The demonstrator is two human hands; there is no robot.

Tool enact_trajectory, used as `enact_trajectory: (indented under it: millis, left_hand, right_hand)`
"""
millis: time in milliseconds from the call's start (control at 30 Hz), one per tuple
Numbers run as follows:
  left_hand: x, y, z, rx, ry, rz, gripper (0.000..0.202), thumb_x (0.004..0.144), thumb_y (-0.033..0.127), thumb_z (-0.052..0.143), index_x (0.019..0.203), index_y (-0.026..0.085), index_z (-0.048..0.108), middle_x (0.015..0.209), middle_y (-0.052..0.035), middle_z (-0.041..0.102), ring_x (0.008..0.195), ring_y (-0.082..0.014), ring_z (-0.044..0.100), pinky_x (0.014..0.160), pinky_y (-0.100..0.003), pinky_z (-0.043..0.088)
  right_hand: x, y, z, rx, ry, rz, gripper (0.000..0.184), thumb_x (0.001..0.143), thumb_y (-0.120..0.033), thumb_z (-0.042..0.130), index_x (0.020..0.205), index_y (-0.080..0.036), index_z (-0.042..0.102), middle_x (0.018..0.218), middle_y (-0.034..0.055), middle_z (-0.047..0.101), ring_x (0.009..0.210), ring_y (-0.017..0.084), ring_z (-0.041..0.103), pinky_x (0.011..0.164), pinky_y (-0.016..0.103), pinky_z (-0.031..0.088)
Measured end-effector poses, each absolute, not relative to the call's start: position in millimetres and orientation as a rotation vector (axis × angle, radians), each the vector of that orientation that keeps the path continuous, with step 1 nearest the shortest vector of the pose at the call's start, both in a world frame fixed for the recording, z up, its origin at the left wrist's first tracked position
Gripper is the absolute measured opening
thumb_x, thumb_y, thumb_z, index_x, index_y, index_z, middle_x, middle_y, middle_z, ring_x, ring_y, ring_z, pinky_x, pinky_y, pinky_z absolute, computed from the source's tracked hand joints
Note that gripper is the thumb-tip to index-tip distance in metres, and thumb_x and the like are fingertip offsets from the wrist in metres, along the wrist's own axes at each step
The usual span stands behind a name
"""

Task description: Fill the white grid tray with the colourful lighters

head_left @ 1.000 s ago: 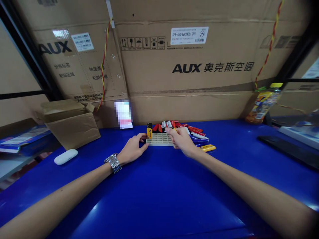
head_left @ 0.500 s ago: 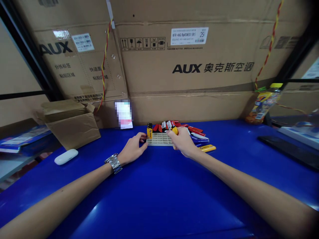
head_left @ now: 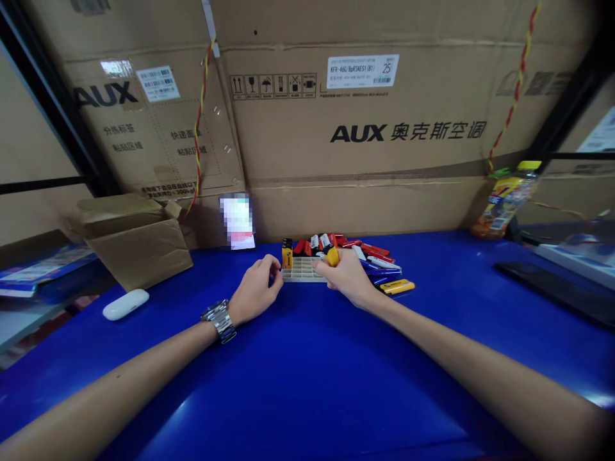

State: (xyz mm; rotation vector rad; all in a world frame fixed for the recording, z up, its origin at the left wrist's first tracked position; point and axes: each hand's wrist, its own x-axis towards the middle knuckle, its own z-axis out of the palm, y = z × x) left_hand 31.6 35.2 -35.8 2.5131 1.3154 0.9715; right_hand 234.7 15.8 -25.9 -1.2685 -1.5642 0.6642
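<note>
A pale grid tray (head_left: 302, 278) with small compartments lies near the back of the table. Several yellow pieces with black tops (head_left: 287, 255) stand upright along its left side. My left hand (head_left: 257, 288), wearing a metal watch, is at the tray's left edge with fingers curled and thumb drawn close to them; whether anything is between them is hidden. My right hand (head_left: 348, 275) is over the tray's right part, closed around a yellow piece with a rounded end (head_left: 332, 257); the rest of it is hidden in the fist.
Behind the tray lie red, black and white pieces (head_left: 314, 243). Blue pens (head_left: 387, 271) and a yellow piece (head_left: 398, 286) lie right of it. A lit phone (head_left: 237, 221), an open carton (head_left: 144, 246) and a white case (head_left: 125, 304) stand left; a bottle (head_left: 507, 202) stands right.
My right hand has moved slightly left over the tray with the yellow piece, which now tilts differently. The thumb and fingers of my left hand have drawn closer together.
</note>
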Motion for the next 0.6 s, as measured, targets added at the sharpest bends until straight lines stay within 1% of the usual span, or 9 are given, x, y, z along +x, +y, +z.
enact_trajectory:
  millis: [67, 133, 200, 300, 367, 433, 500, 533, 600]
  left_hand:
    - [33.0, 32.4, -36.6, 2.597, 1.231, 0.999, 0.004, 0.088, 0.023, 0.045, 0.088, 0.019, 0.048, 0.081, -0.0025, 0.058, 0.074, -0.0172, 0.055, 0.068, -0.031, 0.043]
    - [33.3, 30.5, -37.2, 2.648, 1.155, 1.007, 0.010, 0.091, 0.026, 0.043, 0.087, 0.019, 0.049, 0.082, -0.0030, 0.057, 0.075, -0.0174, 0.054, 0.070, -0.032, 0.043]
    - [32.7, 29.7, -37.0, 2.664, 1.089, 0.977, 0.016, 0.093, 0.032, 0.042, 0.088, 0.019, 0.050, 0.083, -0.0038, 0.057, 0.076, -0.0178, 0.054, 0.070, -0.032, 0.044]
    - [31.0, 29.4, -35.5, 2.680, 0.986, 0.916, 0.024, 0.093, 0.040, 0.044, 0.090, 0.018, 0.052, 0.086, -0.0052, 0.059, 0.077, -0.0187, 0.055, 0.069, -0.032, 0.044]
    - [30.3, 28.9, -34.0, 2.690, 0.905, 0.880, 0.026, 0.091, 0.042, 0.046, 0.093, 0.018, 0.053, 0.088, -0.0053, 0.060, 0.077, -0.0187, 0.055, 0.069, -0.031, 0.044]
    - [30.2, 27.8, -32.5, 2.658, 0.865, 0.862, 0.024, 0.091, 0.041, 0.047, 0.095, 0.018, 0.053, 0.087, -0.0038, 0.061, 0.073, -0.0169, 0.055, 0.066, -0.029, 0.043]
    - [30.6, 26.6, -31.3, 2.574, 0.909, 0.879, 0.023, 0.091, 0.040, 0.047, 0.093, 0.018, 0.053, 0.081, -0.0012, 0.062, 0.064, -0.0140, 0.054, 0.059, -0.026, 0.040]
    - [30.7, 26.4, -31.2, 2.526, 0.951, 0.905, 0.023, 0.090, 0.040, 0.049, 0.092, 0.018, 0.053, 0.078, -0.0001, 0.062, 0.060, -0.0128, 0.052, 0.056, -0.025, 0.039]
    - [30.8, 27.5, -32.0, 2.434, 1.020, 0.985, 0.023, 0.088, 0.041, 0.053, 0.091, 0.018, 0.053, 0.074, 0.0012, 0.061, 0.058, -0.0119, 0.051, 0.054, -0.024, 0.038]
  right_hand:
    - [234.3, 14.8, -26.0, -1.259, -1.627, 0.612, 0.021, 0.069, -0.034, 0.064, 0.068, -0.018, 0.050, 0.057, -0.0030, 0.051, 0.052, 0.012, 0.050, 0.050, 0.025, 0.041]
    - [232.2, 12.3, -25.2, -1.243, -1.703, 0.618, 0.023, 0.073, -0.031, 0.060, 0.090, -0.016, 0.056, 0.077, 0.0029, 0.061, 0.069, 0.016, 0.057, 0.065, 0.031, 0.047]
    - [227.8, 7.6, -24.1, -1.204, -1.810, 0.650, 0.032, 0.078, -0.023, 0.051, 0.109, -0.015, 0.053, 0.097, 0.0087, 0.062, 0.087, 0.020, 0.057, 0.080, 0.039, 0.047]
    - [218.2, -2.9, -22.8, -1.135, -2.001, 0.630, 0.054, 0.080, -0.015, 0.043, 0.134, -0.016, 0.038, 0.119, 0.0142, 0.050, 0.111, 0.025, 0.047, 0.097, 0.047, 0.037]
    - [212.5, -9.2, -22.7, -1.106, -2.136, 0.635, 0.064, 0.080, -0.014, 0.044, 0.142, -0.015, 0.026, 0.121, 0.0152, 0.045, 0.113, 0.026, 0.044, 0.100, 0.048, 0.034]
    - [209.4, -12.1, -23.7, -1.090, -2.233, 0.679, 0.067, 0.080, -0.014, 0.045, 0.144, -0.012, 0.024, 0.113, 0.0143, 0.044, 0.105, 0.024, 0.047, 0.096, 0.045, 0.038]
    - [209.8, -10.5, -25.6, -1.075, -2.264, 0.680, 0.064, 0.079, -0.012, 0.046, 0.141, -0.010, 0.029, 0.105, 0.0121, 0.045, 0.099, 0.022, 0.049, 0.092, 0.041, 0.040]
    - [211.0, -8.4, -26.6, -1.065, -2.265, 0.652, 0.059, 0.080, -0.011, 0.045, 0.138, -0.010, 0.034, 0.103, 0.0110, 0.045, 0.097, 0.022, 0.049, 0.091, 0.040, 0.040]
    - [214.5, -3.1, -28.3, -1.028, -2.279, 0.554, 0.044, 0.082, -0.011, 0.043, 0.126, -0.012, 0.047, 0.095, 0.0079, 0.047, 0.091, 0.019, 0.050, 0.085, 0.036, 0.041]
